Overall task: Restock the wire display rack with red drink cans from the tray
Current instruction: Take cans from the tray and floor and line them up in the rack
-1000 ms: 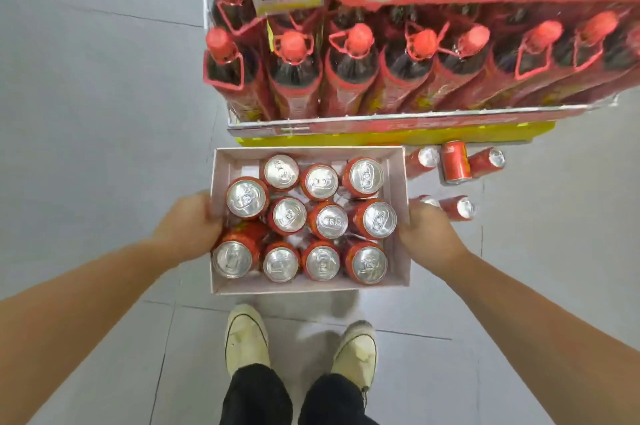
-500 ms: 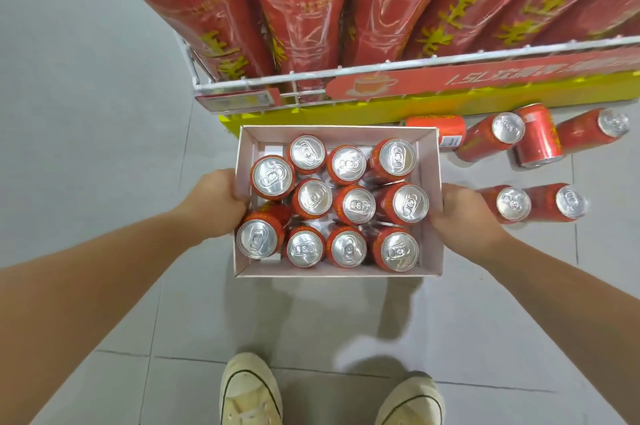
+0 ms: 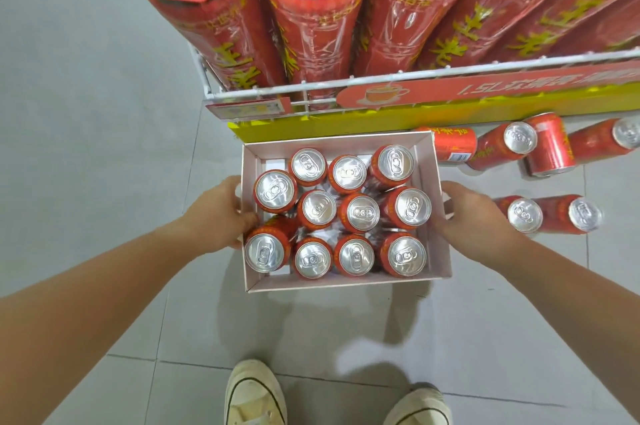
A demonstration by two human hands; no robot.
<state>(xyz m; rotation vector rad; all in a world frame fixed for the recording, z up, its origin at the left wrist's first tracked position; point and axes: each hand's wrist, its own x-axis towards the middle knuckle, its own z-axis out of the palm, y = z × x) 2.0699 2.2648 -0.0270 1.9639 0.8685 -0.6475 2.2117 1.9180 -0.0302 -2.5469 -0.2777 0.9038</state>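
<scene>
Just in front of the white wire display rack (image 3: 346,82), a shallow white cardboard tray (image 3: 346,282) is held level between both hands, its shadow falling on the grey tiled floor (image 3: 86,147) beneath. Eleven red drink cans with silver tops (image 3: 358,213) stand upright inside it, packed in loose rows. The left hand (image 3: 221,213) grips the tray's left wall, thumb hooked over the rim beside a can. The right hand (image 3: 465,213) clasps the right wall, its fingers curled against the card. Large dark drink bottles with red labels (image 3: 311,19) fill the rack above a yellow base strip (image 3: 346,125). To the right of the tray, several loose red cans (image 3: 523,215) lie on their sides on the floor, near the rack's foot. Two cream canvas shoes (image 3: 254,393) show at the bottom edge.
</scene>
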